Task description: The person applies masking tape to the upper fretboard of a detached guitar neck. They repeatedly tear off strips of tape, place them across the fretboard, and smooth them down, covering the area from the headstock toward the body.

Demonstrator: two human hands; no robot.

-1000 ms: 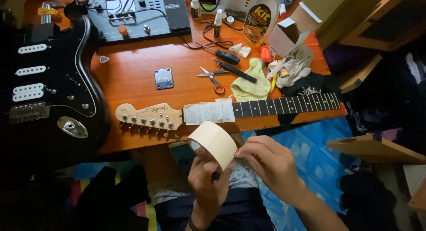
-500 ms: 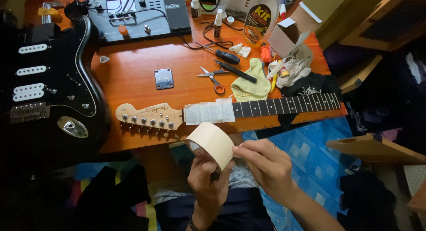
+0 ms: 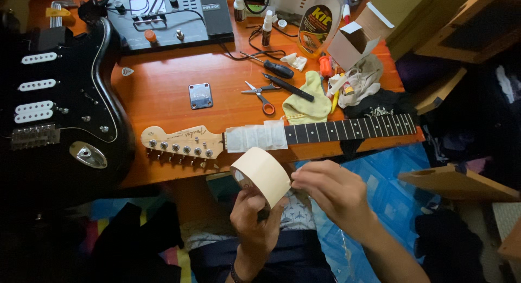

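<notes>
- My right hand (image 3: 334,193) has slid closer in against the tape roll (image 3: 261,175) since a second ago.
- Left hand (image 3: 255,220) is curled tight round the roll from below, in front of the guitar neck (image 3: 282,135).
- Right fingertips (image 3: 297,184) are pinched together at the roll's edge.

An orange-brown wooden counter (image 3: 163,93) fills the upper middle, lit softly from above, its surface glossy. Below its front edge lies a blue sheet (image 3: 391,201) on the floor, with dark cloth (image 3: 130,239) heaped at lower left. At right stand pale wooden boards (image 3: 456,182) and a dark wooden shelf (image 3: 477,33), mostly in shadow.
</notes>
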